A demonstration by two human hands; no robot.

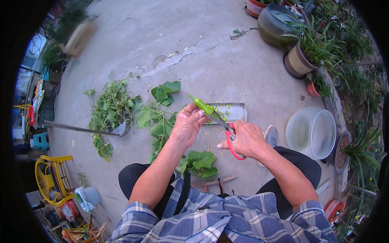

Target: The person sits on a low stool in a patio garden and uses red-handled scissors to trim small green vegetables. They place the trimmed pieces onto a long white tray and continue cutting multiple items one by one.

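Observation:
Between the fingers and thumb of my left hand (187, 126) is a green pepper (204, 105), its stem end pointing up and left. My right hand (248, 139) grips scissors with red handles (231, 142). The scissor blades (219, 121) meet the lower right end of the pepper; how far they are closed is hard to see. Under my hands lies a shallow rectangular metal tray (240, 113) with several small green cut pieces (226, 113) in it. A few pieces are scattered on the concrete beyond its far edge.
Leafy vines (161, 121) lie left of the tray, with a larger heap of cut greens (111, 103) beside a long-handled metal dustpan (121, 129). To the right stand a translucent tub (304, 133) and potted plants (299, 62). A yellow chair (56, 179) is at lower left.

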